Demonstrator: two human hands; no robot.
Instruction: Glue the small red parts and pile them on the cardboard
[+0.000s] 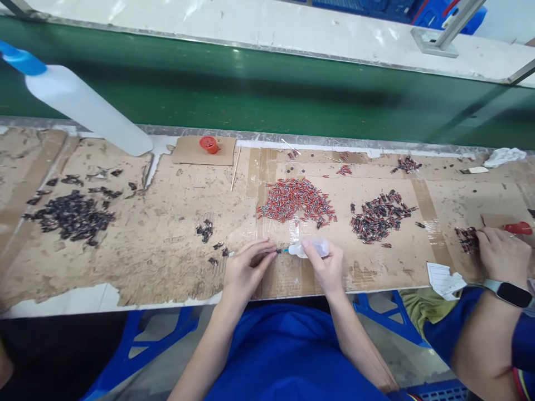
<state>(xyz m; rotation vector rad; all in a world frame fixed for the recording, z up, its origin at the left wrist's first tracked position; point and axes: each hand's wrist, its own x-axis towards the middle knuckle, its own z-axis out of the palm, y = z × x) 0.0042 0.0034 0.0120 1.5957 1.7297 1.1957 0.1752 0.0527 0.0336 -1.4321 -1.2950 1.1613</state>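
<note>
My left hand (246,270) pinches a small dark part (277,251) between thumb and fingertips near the bench's front edge. My right hand (328,267) grips a small clear squeeze bottle (311,248) with a blue nozzle, whose tip meets the part. Just beyond the hands lies a heap of red-and-grey parts (296,200). A heap of darker red-black parts (380,214) sits to its right. A few loose dark pieces (205,230) lie left of my left hand.
Worn cardboard (167,223) covers the bench. A big pile of black parts (71,214) lies far left under a tilted white bottle (83,106). A red cap (209,144) sits at the back. A co-worker's hand (501,256) with a watch works at right. A green conveyor (267,89) runs behind.
</note>
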